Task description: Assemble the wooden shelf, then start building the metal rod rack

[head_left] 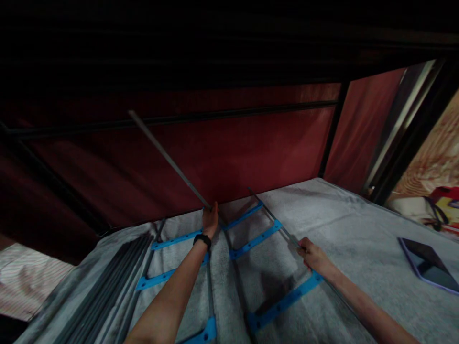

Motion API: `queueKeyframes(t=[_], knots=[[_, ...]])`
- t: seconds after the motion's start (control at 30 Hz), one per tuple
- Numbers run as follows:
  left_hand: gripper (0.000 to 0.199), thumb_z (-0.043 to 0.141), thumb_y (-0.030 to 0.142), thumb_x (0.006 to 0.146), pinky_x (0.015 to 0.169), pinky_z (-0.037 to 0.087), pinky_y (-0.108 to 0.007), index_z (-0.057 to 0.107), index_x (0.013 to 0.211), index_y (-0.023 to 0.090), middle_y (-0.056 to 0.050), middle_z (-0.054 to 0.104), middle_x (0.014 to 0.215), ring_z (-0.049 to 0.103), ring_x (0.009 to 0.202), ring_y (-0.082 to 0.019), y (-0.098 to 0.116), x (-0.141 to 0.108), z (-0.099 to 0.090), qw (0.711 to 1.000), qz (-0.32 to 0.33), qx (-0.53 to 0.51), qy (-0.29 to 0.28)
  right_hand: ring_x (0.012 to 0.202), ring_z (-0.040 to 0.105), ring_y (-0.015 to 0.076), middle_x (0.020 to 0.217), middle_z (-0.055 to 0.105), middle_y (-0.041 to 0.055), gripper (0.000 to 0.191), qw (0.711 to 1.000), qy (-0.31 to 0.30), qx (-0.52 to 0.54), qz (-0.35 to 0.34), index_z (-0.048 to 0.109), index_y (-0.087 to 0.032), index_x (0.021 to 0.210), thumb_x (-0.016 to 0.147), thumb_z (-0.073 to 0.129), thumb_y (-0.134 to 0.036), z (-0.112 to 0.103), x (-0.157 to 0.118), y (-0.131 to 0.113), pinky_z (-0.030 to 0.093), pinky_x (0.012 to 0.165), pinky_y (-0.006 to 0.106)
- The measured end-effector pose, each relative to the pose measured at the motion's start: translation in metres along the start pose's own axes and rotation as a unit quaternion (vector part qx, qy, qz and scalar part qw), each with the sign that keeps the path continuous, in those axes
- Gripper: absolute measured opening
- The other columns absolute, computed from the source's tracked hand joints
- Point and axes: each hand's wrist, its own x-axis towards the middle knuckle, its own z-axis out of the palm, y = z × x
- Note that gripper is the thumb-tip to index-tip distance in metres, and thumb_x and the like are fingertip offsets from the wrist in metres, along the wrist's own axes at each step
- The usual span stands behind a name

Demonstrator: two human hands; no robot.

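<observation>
A long grey rod (168, 155) slants up and to the left above a ladder-like frame (255, 241) of grey rods and blue crossbars. The person's left hand (210, 221) grasps the long grey rod near its lower end, just above the frame's left side; whether the rod joins the frame there cannot be told, because the hand covers the spot. The right hand (315, 257) is closed around the frame's right side rod (286, 232), between the middle crossbar and the nearest one (285, 302). The frame has three blue crossbars in view and lies on a grey cloth (362, 239)

Just to its left lies a second frame (177, 240) of the same kind, partly hidden by the left forearm. A black wristband (202, 241) circles the left wrist. Farther left, a bundle of grey rods (103, 286) lies side by side on the cloth. At the right, well apart from the frames, rests a dark-screened device (428, 263) with a purple edge. Behind the cloth stand red panels (251, 153) set in a black framework (333, 129). Beyond it on the right are a pale bag (412, 208) and a red and yellow package (450, 205)
</observation>
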Motion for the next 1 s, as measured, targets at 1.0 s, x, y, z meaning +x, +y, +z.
queueKeyframes(t=[1.0], knots=[[0.016, 0.059, 0.029, 0.086, 0.065, 0.058, -0.032, 0.064, 0.085, 0.014, -0.006, 0.065, 0.068, 0.067, 0.065, -0.018, -0.065, -0.127, -0.061, 0.977, -0.211, 0.022, -0.032, 0.047, 0.039, 0.0088, 0.065, 0.051, -0.0028, 0.051, 0.985, -0.136, 0.104, -0.004, 0.061, -0.018, 0.127, 0.078, 0.053, -0.034, -0.123, -0.061, -0.123, 0.031, 0.04, 0.02]])
